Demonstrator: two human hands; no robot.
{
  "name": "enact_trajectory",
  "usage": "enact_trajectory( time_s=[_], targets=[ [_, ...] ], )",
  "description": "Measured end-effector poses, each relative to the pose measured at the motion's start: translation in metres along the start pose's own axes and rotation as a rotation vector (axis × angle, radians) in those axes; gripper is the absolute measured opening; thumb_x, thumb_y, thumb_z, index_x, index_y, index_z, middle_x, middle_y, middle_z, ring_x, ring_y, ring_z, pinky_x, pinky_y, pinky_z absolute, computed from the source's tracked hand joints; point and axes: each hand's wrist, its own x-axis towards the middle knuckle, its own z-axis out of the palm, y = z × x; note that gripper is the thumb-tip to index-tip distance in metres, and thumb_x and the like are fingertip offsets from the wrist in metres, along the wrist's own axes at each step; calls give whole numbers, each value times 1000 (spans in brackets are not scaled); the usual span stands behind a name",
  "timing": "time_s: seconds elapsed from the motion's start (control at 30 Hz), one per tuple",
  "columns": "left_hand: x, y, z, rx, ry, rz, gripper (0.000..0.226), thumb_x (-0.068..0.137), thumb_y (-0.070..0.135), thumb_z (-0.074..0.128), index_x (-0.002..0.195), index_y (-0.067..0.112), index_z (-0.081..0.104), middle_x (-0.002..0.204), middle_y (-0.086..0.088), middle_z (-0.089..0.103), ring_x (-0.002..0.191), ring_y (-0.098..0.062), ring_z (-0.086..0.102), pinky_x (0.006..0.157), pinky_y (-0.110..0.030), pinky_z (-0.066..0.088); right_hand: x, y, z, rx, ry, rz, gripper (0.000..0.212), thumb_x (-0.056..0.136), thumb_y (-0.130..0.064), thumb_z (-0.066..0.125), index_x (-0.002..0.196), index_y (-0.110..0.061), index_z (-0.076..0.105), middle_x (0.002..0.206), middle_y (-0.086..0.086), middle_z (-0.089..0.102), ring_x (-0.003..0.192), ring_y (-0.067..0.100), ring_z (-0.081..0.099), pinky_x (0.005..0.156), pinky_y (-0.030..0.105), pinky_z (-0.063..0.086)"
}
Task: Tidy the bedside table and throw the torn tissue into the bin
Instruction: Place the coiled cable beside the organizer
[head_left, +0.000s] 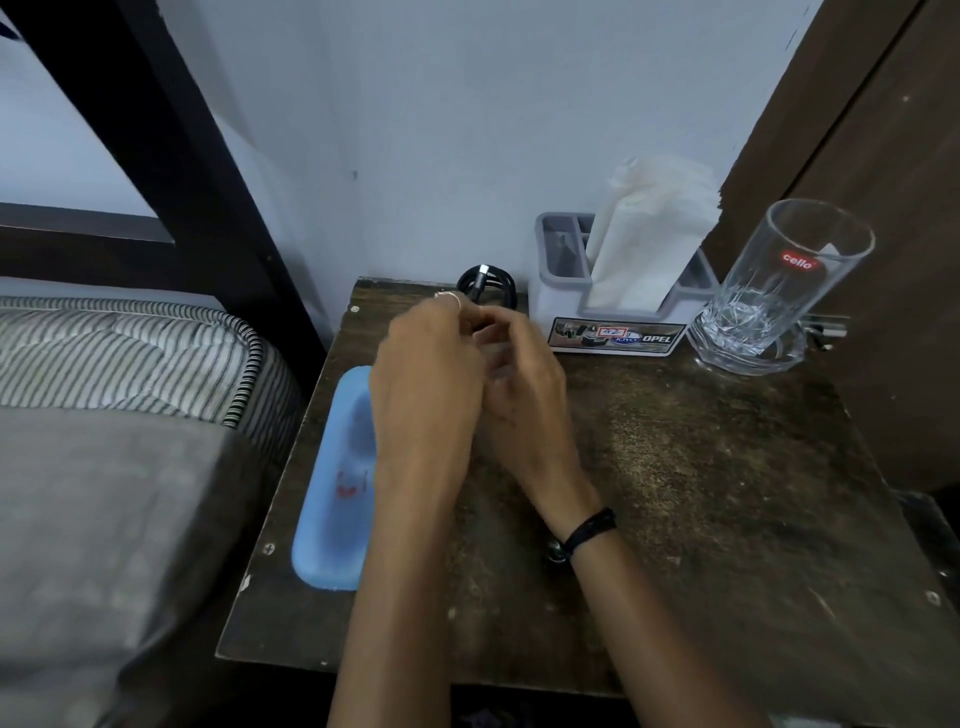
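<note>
Fingers (457, 312) of both hands meet over the back of the tabletop (675, 467), pinched together at a black coiled cable (491, 286) that lies against the wall; the blur hides whether they actually grip it, so I cannot tell. Left hand (426, 384) wears a ring and partly covers a blue case (332, 483) lying lengthwise along the tabletop's left edge. Right hand (524, 395) comes in from the lower right, with a dark band (589, 530) on its wrist. No torn tissue shows loose on the tabletop; the only tissue (649, 228) in view stands upright in a grey holder (561, 291) at the back, just right of the cable. A label on the holder's front reads OPEL. Right of the holder, near the back right corner, stands a clear glass (779, 291) with a red cello sticker. Left of the tabletop lies a bed with a striped mattress (130, 353) and a grey cover (93, 519), and a dark frame post (171, 156) rises beside it. A brown door (872, 156) stands at the right.
</note>
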Motion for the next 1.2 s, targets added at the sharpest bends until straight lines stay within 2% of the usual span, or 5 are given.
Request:
enact_trajectory(
  time_s=[0.27,0.5,0.77,0.93,1.2],
  targets=[
    [-28,-29,-32,239,-58,-206,30,88,1,37,113,-1,54,122,-25,46,113,-41,45,89,-45,39,-47,-22,38,-308,-471,94,77,78,-41,60,143,-26,22,136,-4,37,115,11,39,84,31,38],
    [-20,-41,-28,53,7,-255,40,87,-1,38,126,6,46,130,-18,40,113,-36,47,86,-38,36,-25,-27,43,-238,-172,186,45,82,-38,60,117,-18,39,113,-2,39,79,25,54,49,23,31],
    [1,-59,-13,-153,-123,-155,56,88,-4,38,141,10,29,146,-10,22,132,-26,32,102,-24,28,-2,-2,59,-193,102,57,22,91,-32,55,102,-15,65,101,1,58,71,-3,43,64,1,34],
    [16,-72,-8,-179,-156,-95,63,86,-6,44,143,11,24,151,-10,17,139,-21,22,84,-2,16,3,6,61,-142,81,31,27,93,-20,54,117,-12,64,108,4,60,81,-2,52,69,5,40],
    [28,-69,4,-107,-154,-118,64,88,-4,37,146,12,15,156,-14,5,145,-29,-2,117,-51,6,3,10,61,-46,-25,20,43,98,-27,43,139,-13,42,131,7,58,117,16,55,86,16,41]
  ],
)
